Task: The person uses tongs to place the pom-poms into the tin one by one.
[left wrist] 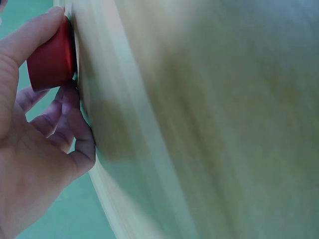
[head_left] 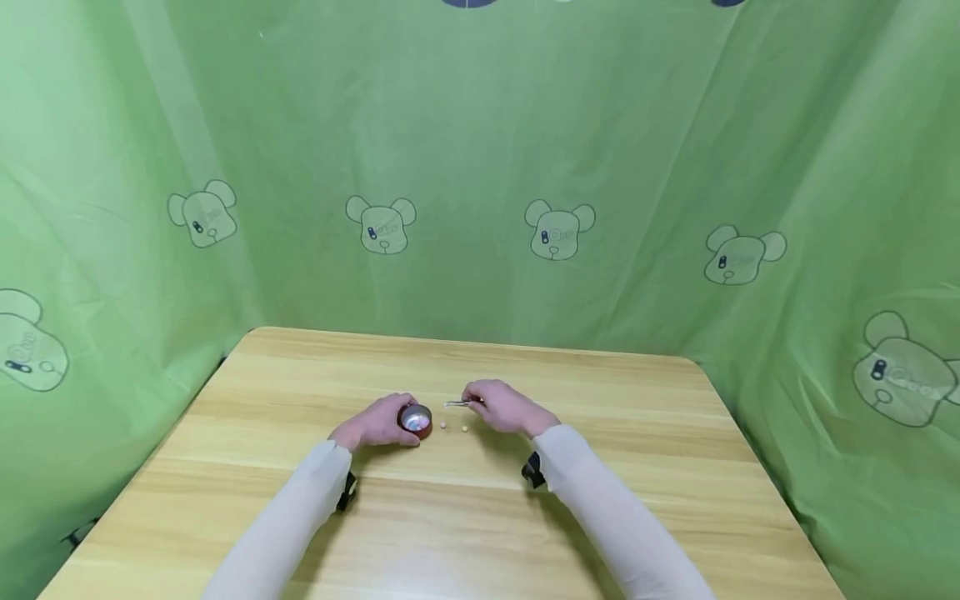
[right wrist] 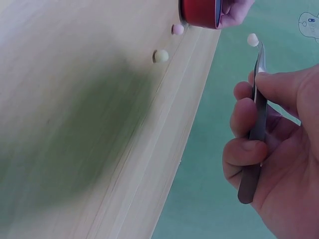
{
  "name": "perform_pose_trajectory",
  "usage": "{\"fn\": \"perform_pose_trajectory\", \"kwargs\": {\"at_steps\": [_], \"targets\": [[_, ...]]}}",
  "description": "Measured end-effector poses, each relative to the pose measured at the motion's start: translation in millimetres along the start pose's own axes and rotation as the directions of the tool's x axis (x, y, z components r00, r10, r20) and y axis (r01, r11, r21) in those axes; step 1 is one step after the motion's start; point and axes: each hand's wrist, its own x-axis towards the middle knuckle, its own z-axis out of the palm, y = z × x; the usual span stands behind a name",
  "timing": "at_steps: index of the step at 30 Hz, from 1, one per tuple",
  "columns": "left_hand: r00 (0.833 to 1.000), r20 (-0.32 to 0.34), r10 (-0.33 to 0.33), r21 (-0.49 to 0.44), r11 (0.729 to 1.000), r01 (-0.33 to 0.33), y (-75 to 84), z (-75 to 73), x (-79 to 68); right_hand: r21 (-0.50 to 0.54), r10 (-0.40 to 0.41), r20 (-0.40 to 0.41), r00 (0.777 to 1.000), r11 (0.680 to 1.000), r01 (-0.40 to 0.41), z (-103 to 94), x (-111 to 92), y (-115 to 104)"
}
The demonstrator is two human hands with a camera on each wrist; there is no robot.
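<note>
My left hand (head_left: 384, 421) grips a small round red tin (left wrist: 52, 57) at the table, thumb on one side and fingers on the other. Seen from the head, the tin's open top shows pale, coloured bits inside. Just right of it, my right hand (head_left: 501, 407) holds metal tweezers (right wrist: 257, 127) between thumb and fingers, their tips pointing towards the tin. A small whitish ball (right wrist: 252, 40) is at the tweezer tips in the right wrist view. Two more little balls lie on the wood between the hands, one pink (head_left: 443, 425) and one pale yellow (head_left: 465, 428).
The light wooden table (head_left: 450, 517) has rounded far corners. Green curtains (head_left: 480, 125) printed with bear heads hang behind it and on both sides. Dark wrist cameras (head_left: 533, 471) sit under the white sleeves (head_left: 600, 500).
</note>
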Motion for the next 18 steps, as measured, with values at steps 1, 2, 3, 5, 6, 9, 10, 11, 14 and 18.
{"fn": "perform_pose_trajectory", "kwargs": {"at_steps": [1, 2, 3, 5, 6, 9, 10, 11, 14, 18], "targets": [[1.0, 0.003, -0.001, 0.006, 1.0, 0.001, -0.6, 0.2, 0.2, 0.0, 0.0, 0.002, 1.0, 1.0, 0.0, 0.0, 0, 0], [1.0, 0.004, -0.001, 0.006, 1.0, 0.001, -1.1, 0.6, 0.1, -0.005, -0.002, 0.0, 1.0, 1.0, 0.002, 0.3, 1, 0], [1.0, 0.004, 0.001, 0.006, 1.0, -0.001, -1.5, 1.2, 0.0, -0.006, -0.003, -0.003, 1.0, 1.0, 0.003, 0.5, 1, -1], [1.0, 0.002, 0.004, 0.006, 1.0, -0.004, -2.2, 1.8, 0.4, -0.008, -0.008, -0.004, 1.0, 1.0, 0.008, 0.6, 3, 0], [1.0, 0.003, 0.004, 0.006, 1.0, -0.004, -2.7, 2.4, 0.5, -0.011, -0.012, -0.005, 1.0, 1.0, 0.012, 0.8, 4, 0], [1.0, 0.01, 0.007, -0.007, 1.0, -0.006, -2.3, 3.6, -0.7, -0.007, -0.014, 0.002, 1.0, 1.0, 0.014, 2.2, 7, 0], [1.0, 0.011, 0.006, -0.011, 1.0, -0.006, -2.1, 3.7, -1.1, -0.004, -0.015, 0.006, 1.0, 1.0, 0.015, 2.7, 8, 1], [1.0, 0.014, 0.006, -0.011, 1.0, -0.006, -1.8, 3.7, -1.5, -0.003, -0.016, 0.009, 1.0, 1.0, 0.016, 3.1, 9, 1], [1.0, 0.02, 0.008, 0.004, 1.0, -0.008, -2.0, 3.2, -1.5, -0.006, -0.019, 0.018, 1.0, 1.0, 0.019, 3.3, 13, 1], [1.0, 0.008, 0.017, 0.014, 1.0, -0.017, -2.9, -0.9, 0.5, -0.012, -0.026, 0.007, 1.0, 1.0, 0.026, -0.7, 20, 1]]}}
